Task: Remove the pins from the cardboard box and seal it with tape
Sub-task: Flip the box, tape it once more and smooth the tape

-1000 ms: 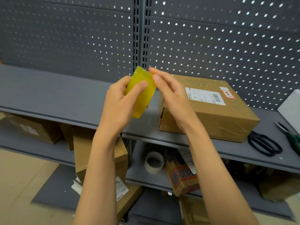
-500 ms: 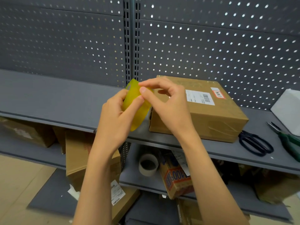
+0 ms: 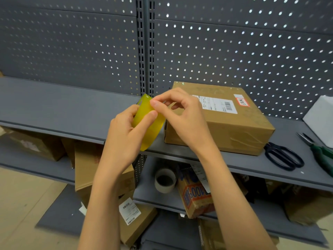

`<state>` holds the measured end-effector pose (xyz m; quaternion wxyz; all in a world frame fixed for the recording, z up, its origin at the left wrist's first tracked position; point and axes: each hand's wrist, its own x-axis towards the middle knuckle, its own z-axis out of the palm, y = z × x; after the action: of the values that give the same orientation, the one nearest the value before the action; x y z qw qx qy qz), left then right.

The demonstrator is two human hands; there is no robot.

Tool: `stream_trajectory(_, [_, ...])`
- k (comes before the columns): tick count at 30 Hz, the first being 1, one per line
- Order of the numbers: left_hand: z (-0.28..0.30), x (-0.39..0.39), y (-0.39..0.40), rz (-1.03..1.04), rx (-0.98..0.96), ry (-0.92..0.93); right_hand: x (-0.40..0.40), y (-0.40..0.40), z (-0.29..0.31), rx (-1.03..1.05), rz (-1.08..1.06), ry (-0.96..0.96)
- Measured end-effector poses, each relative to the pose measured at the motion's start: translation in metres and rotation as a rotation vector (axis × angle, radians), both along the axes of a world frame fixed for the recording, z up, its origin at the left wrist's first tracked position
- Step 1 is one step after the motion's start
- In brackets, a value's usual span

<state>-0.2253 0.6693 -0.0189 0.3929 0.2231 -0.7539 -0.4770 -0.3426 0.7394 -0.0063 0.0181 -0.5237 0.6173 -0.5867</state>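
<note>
box (image 3: 232,123) on shelf (image 3: 63,107), scissors (image 3: 282,156) right (near)

The roll of tape (image 3: 150,123) is showing as glossy, translucent yellow plastic film, smooth and catching the light. The cardboard box (image 3: 232,121) is looking like matt brown corrugated card, with strips of shiny clear tape wrinkling along its front and a smooth white paper label (image 3: 216,104) on top. The shelf (image 3: 72,107) is appearing as matt grey painted metal, as is the perforated back panel (image 3: 234,56). The scissors (image 3: 284,156) are showing glossy black plastic handles. The empty core (image 3: 164,180) below is looking like dull, pale card.
</note>
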Motion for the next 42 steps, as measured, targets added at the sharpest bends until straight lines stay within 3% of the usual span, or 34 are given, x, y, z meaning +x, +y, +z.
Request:
stream_trajectory(14, [0.008,0.007,0.005,-0.159,0.154,0.022,-0.007,-0.001,0.002,0.03,0.168,-0.065])
stream_trajectory(24, [0.016,0.016,0.009,-0.294,0.27,-0.047,-0.005,-0.003,-0.004,-0.027,0.173,-0.253])
stream_trajectory(27, [0.016,0.011,0.012,-0.268,0.317,-0.035,0.0,-0.003,-0.006,-0.088,0.06,-0.189])
stream_trajectory(34, [0.029,-0.005,0.023,-0.21,0.412,-0.08,-0.002,0.006,-0.005,-0.294,-0.332,0.24])
stream_trajectory(36, [0.027,-0.008,0.028,-0.214,0.397,-0.099,-0.009,0.01,-0.005,-0.258,-0.315,0.204])
stream_trajectory(42, [0.018,-0.005,0.034,-0.403,0.482,-0.131,-0.033,0.023,0.0,0.036,0.025,-0.159])
